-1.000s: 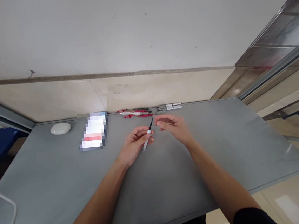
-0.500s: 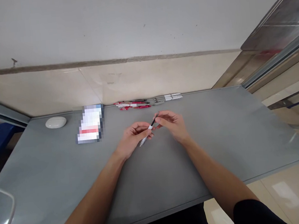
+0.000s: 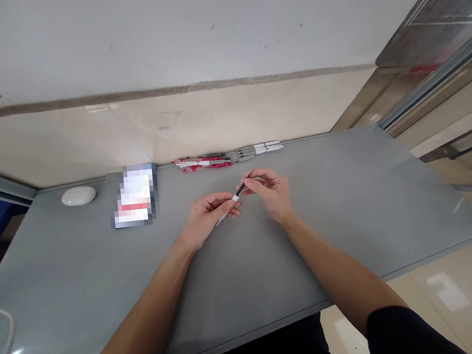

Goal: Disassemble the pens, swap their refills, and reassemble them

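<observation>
A slim pen point(image 3: 235, 198) slants up to the right between my hands over the middle of the grey table. Its lower barrel is white, and the upper stretch is black with a thin tip. My left hand point(image 3: 206, 217) pinches the white barrel between thumb and fingers. At the black part, my right hand point(image 3: 274, 194) has its thumb and fingertips closed just below the tip. Whether the black part is a grip or a bare refill, I cannot tell. Behind my hands lies a group of red, white and dark pens point(image 3: 203, 162), beside white pens with clear ends point(image 3: 266, 148).
On the left of the grey table point(image 3: 271, 285) sit a white rounded object like a computer mouse point(image 3: 78, 196) and a blurred-out phone-like device point(image 3: 134, 197). A white cable point(image 3: 9, 332) crosses the near left corner. A tiled wall point(image 3: 213, 118) borders the back edge.
The camera view has shifted slightly, so the table items appear a little further left and higher. Both hands keep hold of the pen, and slightly more of its black end shows.
</observation>
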`<state>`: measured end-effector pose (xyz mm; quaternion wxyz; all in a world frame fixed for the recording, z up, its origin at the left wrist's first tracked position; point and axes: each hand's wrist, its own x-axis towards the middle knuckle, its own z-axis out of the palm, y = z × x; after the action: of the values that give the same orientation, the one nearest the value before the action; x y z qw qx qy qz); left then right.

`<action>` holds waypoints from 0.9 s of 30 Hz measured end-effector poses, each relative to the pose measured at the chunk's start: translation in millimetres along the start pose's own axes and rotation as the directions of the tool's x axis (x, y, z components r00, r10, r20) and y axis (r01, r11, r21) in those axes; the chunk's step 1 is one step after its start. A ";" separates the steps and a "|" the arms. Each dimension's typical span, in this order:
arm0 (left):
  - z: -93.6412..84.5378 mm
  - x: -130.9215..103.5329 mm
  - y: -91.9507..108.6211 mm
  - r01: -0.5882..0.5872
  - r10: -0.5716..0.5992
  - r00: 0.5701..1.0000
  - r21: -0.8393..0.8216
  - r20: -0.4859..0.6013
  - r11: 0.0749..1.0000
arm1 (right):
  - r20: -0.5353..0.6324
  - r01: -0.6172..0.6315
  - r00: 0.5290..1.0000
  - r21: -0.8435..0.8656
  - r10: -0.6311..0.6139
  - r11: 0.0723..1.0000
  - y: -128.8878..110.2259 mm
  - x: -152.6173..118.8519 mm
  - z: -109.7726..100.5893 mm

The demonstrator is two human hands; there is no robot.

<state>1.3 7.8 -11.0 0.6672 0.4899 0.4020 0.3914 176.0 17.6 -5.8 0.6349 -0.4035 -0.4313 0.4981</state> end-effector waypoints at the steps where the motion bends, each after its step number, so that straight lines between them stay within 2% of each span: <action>1: 0.1 -0.5 0.5 0.001 -0.001 1.000 0.011 0.003 1.000 | -0.012 0.001 1.000 0.030 0.000 1.000 0.3 1.1 -0.5; 7: -0.7 -1.4 4.1 0.018 -0.019 1.000 0.090 0.014 0.996 | -0.141 -0.010 0.989 0.219 0.042 0.976 -3.2 10.7 -10.0; 11: -1.0 2.0 6.1 0.035 -0.035 0.999 0.004 -0.034 0.999 | -0.211 -0.013 0.974 0.298 0.079 0.955 -5.2 17.1 -17.6; 14: -1.4 5.4 10.2 0.049 -0.061 0.995 -0.147 -0.083 0.988 | -0.168 -0.088 0.975 0.313 0.146 0.946 -4.2 19.2 -19.7; 19: -1.7 6.3 22.4 0.051 -0.118 0.980 -0.371 -0.160 0.927 | -0.024 -0.211 0.974 0.256 0.224 0.943 -2.4 16.8 -17.0; 23: -0.8 2.4 29.2 0.034 -0.125 0.976 -0.439 -0.180 0.898 | 0.033 -0.238 0.971 0.204 0.236 0.950 -2.3 15.2 -17.1; 27: -1.7 -0.9 28.0 -0.043 -0.068 0.976 -0.490 -0.206 0.871 | 0.049 -0.246 0.969 0.172 0.241 0.954 -3.5 14.9 -19.5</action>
<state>-4.2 13.5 15.9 0.7244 0.2558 0.3627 0.5274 197.5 30.0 -6.2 0.5959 -0.3885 -0.3411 0.6145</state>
